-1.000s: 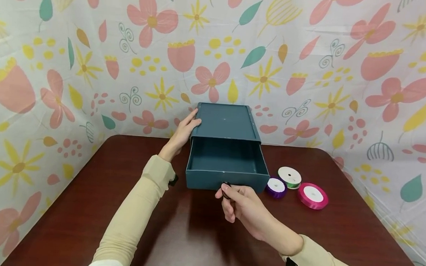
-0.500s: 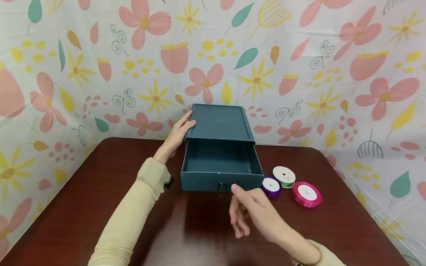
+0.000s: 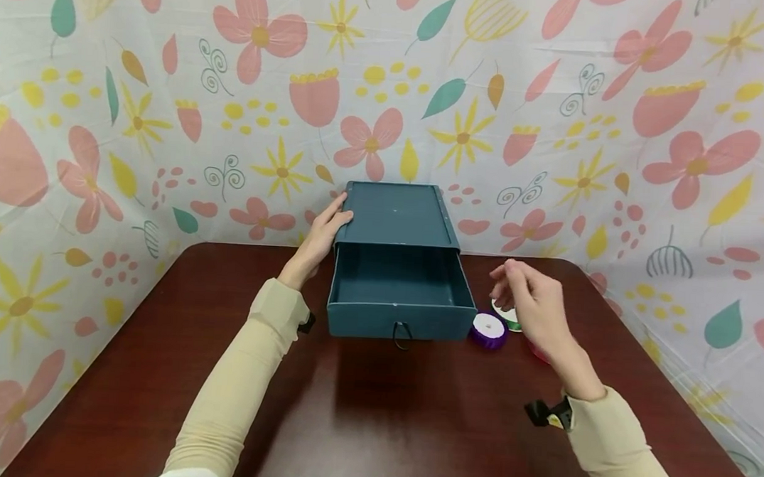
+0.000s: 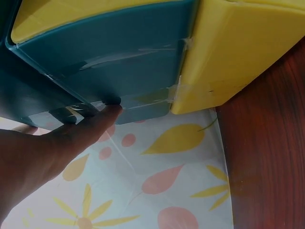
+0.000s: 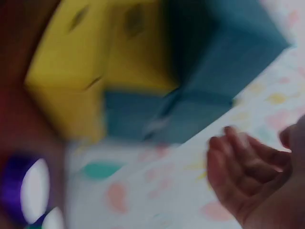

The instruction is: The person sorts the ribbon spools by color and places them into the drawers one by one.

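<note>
A dark teal drawer box stands at the back middle of the table, its drawer pulled out toward me with nothing inside. A thin black ring pull hangs on the drawer front. My left hand rests against the box's left side, the thumb near the top edge; the left wrist view shows a straight finger touching the teal side. To the right of the drawer, my right hand hovers with loosely bent fingers and nothing in them. Beneath it are a purple ribbon spool, a partly covered white-and-green spool and a mostly hidden pink spool.
Yellow drawer units sit beneath and beside the teal parts in the wrist views. The dark wooden table extends to a patterned cloth backdrop close behind the box. The right wrist view is blurred.
My right hand has let go of the ring pull and moved right and away from me, over the ribbon spools. The left hand stays on the box; the drawer remains out.
</note>
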Demonstrator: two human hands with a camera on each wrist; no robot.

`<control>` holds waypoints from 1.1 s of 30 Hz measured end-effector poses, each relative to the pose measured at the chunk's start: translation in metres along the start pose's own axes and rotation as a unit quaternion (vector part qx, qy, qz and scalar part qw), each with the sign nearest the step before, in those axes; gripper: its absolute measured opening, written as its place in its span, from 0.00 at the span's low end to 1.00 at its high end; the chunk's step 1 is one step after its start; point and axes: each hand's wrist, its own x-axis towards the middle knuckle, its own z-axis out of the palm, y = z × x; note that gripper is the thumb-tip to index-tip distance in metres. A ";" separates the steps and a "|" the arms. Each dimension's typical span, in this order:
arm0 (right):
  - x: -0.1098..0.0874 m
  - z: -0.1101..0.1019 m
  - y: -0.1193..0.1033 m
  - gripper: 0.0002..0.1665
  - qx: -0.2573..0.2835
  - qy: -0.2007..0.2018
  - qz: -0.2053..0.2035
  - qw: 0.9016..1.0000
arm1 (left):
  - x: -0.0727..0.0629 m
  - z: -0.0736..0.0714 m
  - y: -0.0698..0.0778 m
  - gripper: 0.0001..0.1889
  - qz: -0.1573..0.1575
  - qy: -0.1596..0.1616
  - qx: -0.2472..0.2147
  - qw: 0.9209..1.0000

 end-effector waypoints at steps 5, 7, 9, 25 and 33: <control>-0.004 0.015 0.055 0.26 -0.181 -0.129 0.099 0.970 | -0.001 0.001 0.004 0.33 0.003 -0.006 0.005 1.000; -0.006 0.021 0.068 0.32 -0.236 -0.179 0.134 0.946 | 0.000 0.001 0.004 0.32 0.004 -0.005 0.008 1.000; -0.007 0.027 0.074 0.35 -0.280 -0.208 0.154 0.925 | 0.003 0.001 0.000 0.32 0.005 0.002 0.011 1.000; -0.012 0.064 0.085 0.31 -0.337 -0.226 0.150 0.902 | 0.001 0.002 0.001 0.32 0.002 0.011 0.024 1.000; -0.018 0.061 0.085 0.36 -0.325 -0.269 0.139 0.896 | 0.002 0.001 -0.001 0.32 0.003 0.009 0.023 1.000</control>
